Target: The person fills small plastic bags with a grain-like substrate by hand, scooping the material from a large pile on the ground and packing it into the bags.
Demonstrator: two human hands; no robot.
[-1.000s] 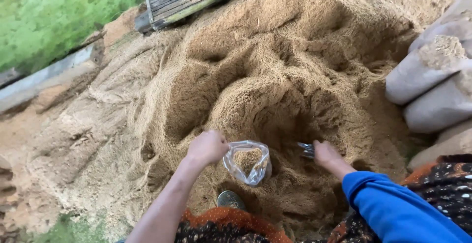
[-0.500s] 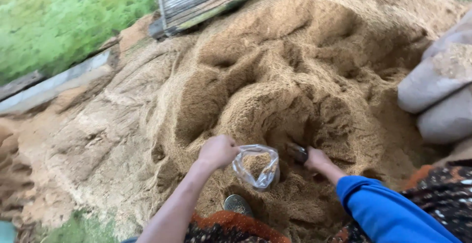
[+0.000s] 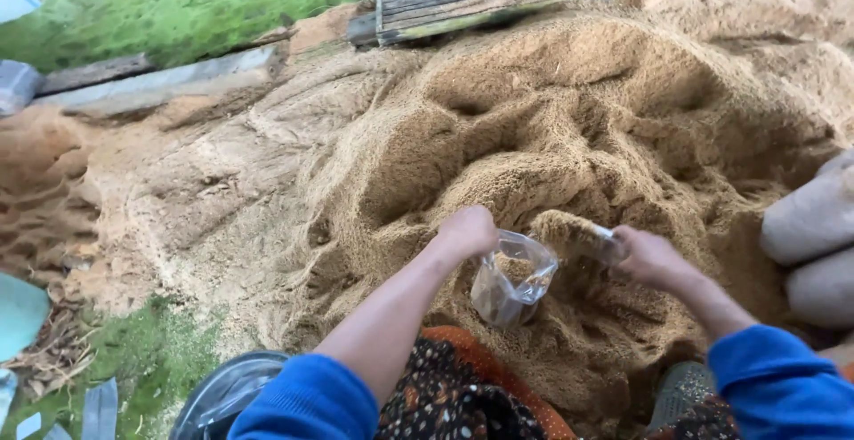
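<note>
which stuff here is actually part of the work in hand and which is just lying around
In use:
- left hand, holding the clear plastic bag open
- right hand, tipping a heaped scoop at the bag's mouth
- pile of sawdust-like material

Lying about:
- filled sacks at right
- wooden boards at top
- grass
- dark round container by the knee

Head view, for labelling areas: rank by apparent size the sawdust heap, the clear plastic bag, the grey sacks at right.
1. sawdust heap
2. grey sacks, partly cut off by the frame
3. clear plastic bag, held by the left hand
</note>
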